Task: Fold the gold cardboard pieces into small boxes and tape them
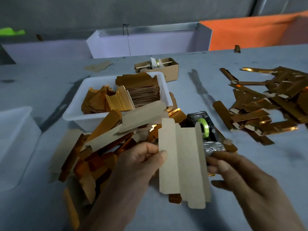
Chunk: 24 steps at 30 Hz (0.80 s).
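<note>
I hold one creased cardboard piece (181,162) upright in front of me, its plain brown back facing me. My left hand (140,162) pinches its left edge with the thumb on top. My right hand (236,174) grips its right edge, fingers curled behind it. Just behind the piece stands a black tape dispenser (206,124) with a green tape roll (203,125). A loose heap of gold and brown cardboard pieces (100,144) lies to the left. Folded long gold boxes (270,104) are piled at the right.
A white tray (78,104) holding stacked gold cardboard blanks stands behind the heap. A small brown carton (171,67) sits farther back. Another white container (15,140) is at the left edge. White bins (150,42) and orange fabric (250,29) line the table's far side.
</note>
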Available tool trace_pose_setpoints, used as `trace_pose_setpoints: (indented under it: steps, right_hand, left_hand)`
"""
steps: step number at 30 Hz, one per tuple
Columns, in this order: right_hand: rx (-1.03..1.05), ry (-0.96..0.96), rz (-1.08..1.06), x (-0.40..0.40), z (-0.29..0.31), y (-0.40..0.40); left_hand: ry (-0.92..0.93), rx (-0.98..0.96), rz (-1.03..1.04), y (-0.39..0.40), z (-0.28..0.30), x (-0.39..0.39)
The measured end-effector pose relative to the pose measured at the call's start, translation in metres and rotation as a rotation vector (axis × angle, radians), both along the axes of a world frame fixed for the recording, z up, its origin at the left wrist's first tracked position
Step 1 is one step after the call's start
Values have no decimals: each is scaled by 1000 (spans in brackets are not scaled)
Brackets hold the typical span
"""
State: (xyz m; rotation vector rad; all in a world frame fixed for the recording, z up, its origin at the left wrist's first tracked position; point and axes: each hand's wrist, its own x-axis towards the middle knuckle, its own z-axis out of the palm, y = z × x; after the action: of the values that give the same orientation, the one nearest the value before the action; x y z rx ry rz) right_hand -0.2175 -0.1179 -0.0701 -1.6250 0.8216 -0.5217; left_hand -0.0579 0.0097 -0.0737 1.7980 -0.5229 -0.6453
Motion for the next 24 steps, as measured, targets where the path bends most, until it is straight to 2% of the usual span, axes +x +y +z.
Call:
trace_pose_setpoints:
  steps: [4, 7, 10, 11, 15, 16, 18, 22, 24]
  right_hand:
    - [176, 14, 84, 14, -2, 11]
    - [171, 20, 64, 20, -5, 16]
    - [160, -55, 21, 25, -5, 23]
    - [93, -40, 4, 26, -8, 26]
    - [-426, 126, -64, 27, -19, 32]
    - [-442, 131, -54, 27, -18, 33]
    - [-268, 88, -5, 29, -14, 33]
    - [467, -286, -41, 27, -11, 25]
    - [707, -392, -13, 27, -11, 23]
  left_hand:
    - [38, -27, 1, 2, 8, -5]
    - [46, -39, 12, 2, 9, -9]
    - [20, -32, -20, 0, 5, -16]
    - [1, -30, -7, -2, 4, -18]
    - [-70, -41, 24, -9, -4, -22]
    - [-74, -38, 20, -11, -4, -23]
    - [-50, -39, 3, -12, -5, -25]
    - [38, -39, -33, -11, -2, -21]
    - [119, -24, -75, -9, -2, -20]
